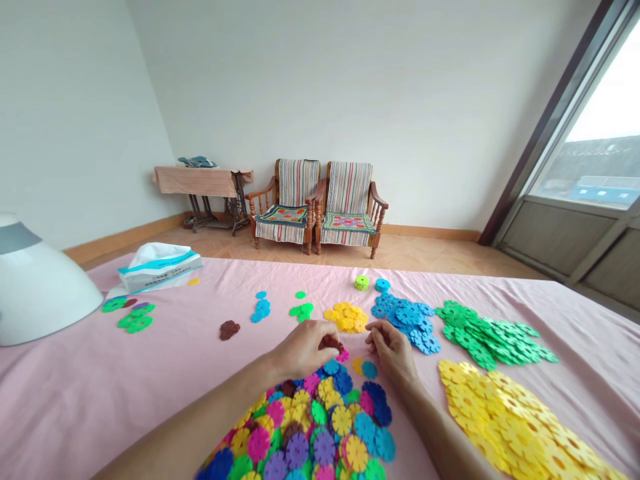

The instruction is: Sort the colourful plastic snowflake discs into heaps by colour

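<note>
Left hand: above the far edge of the mixed pile, fingers pinched on brown discs; left hand, count unclear.
Right hand: right hand just beyond the pile's far right edge, fingers curled together; cannot tell whether anything is between them.
Mixed pile: mixed pile, near centre on the pink cloth; many colours overlapping, a good share left ungrouped.
Big one-colour heaps: yellow heap near right, green heap farther right, blue heap right of centre; these look well advanced.
Small groups: yellow group far centre; green group, light-blue group and brown group to its left, only a few discs each.
Stacks: lime stack and blue stack, far side.
Far-left discs: green discs, with purple among them.
Progress: partway, by judgement; pink and purple show no large heap.
</note>
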Available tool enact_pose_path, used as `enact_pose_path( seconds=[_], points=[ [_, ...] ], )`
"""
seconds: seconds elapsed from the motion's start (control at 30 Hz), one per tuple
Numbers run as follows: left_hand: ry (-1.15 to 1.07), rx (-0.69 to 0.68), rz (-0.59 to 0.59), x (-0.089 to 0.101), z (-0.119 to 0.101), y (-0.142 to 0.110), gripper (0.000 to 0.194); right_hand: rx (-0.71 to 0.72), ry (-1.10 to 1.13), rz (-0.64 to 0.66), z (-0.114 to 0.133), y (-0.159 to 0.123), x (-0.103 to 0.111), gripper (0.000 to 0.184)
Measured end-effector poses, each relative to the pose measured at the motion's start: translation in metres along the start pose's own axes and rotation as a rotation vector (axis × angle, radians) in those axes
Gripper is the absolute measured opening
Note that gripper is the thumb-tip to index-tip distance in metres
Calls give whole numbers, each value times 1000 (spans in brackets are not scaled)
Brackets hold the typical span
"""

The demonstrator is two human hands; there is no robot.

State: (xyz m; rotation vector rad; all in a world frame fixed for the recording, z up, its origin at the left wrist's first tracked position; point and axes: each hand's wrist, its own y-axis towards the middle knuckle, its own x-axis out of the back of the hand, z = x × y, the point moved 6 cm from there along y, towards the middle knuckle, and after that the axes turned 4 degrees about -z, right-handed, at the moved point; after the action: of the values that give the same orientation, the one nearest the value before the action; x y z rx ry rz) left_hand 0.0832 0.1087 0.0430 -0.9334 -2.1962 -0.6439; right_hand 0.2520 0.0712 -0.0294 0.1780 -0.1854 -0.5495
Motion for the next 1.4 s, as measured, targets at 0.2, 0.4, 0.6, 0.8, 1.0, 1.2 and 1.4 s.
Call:
enact_pose_path(
  seconds=[0.2, 0.4, 0.6, 0.8, 1.0, 1.2, 1.4],
  points=[
    [-114, 140, 104, 17, 22, -25, 10, 19, -48, 10, -3, 0, 0, 29],
    [-96, 180, 83, 36, 38, -46, 18, 10, -49, 20, -4, 0, -1, 30],
    [92, 314, -191, 95, 102, -61, 19, 11, -35, 28, -6, -1, -3, 30],
    [352, 508, -228, 128, 148, -77, 18, 26, -123, 3, -2, -1, -1, 36],
    [488, 490, -378, 141, 146, -79, 16, 49, -120, -13, 1, -1, -1, 37],
    [286, 271, -171, 102, 104, -62, 19, 98, -208, 43, 6, -5, -5, 28],
    [222, 128, 196, 63, 53, -65, 13, 158, -322, 105, 17, -8, -8, 24]
  ],
)
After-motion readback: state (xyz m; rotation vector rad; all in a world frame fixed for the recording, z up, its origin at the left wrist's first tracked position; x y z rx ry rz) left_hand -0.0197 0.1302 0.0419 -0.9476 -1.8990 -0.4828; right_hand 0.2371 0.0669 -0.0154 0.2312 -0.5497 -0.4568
